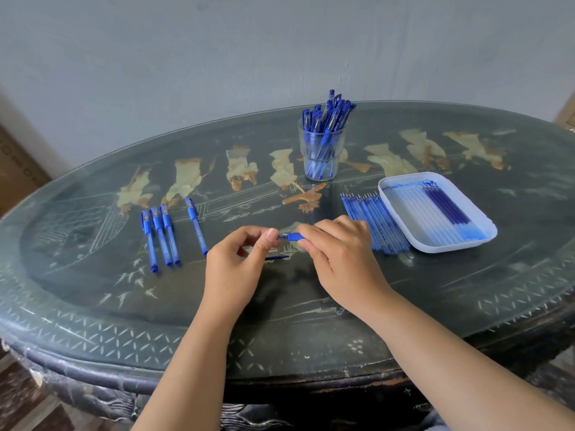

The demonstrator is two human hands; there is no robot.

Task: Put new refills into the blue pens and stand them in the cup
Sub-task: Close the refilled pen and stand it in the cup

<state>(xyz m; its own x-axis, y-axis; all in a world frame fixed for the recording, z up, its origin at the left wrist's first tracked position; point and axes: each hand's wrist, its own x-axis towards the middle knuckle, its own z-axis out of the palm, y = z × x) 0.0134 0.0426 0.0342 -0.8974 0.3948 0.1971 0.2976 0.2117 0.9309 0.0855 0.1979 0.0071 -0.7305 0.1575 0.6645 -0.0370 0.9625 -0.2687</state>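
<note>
Both hands meet over the middle of the table on one blue pen [289, 237]. My right hand [334, 253] grips its blue grip section, and my left hand [239, 259] pinches the tip end between thumb and fingers. Under the hands a thin blue refill [277, 258] lies on the glass. Several capped blue pens [161, 236] lie in a row to the left, one more pen [196, 224] a little apart. The clear cup [321, 152] at the back holds several blue pens upright. A row of new refills [378, 223] lies right of my hands.
A white tray [435, 247] with several refills, some clear and some dark blue, sits at the right beside the loose refills. The oval dark table [280, 337] has a glass top and a carved front rim. A grey wall stands behind it.
</note>
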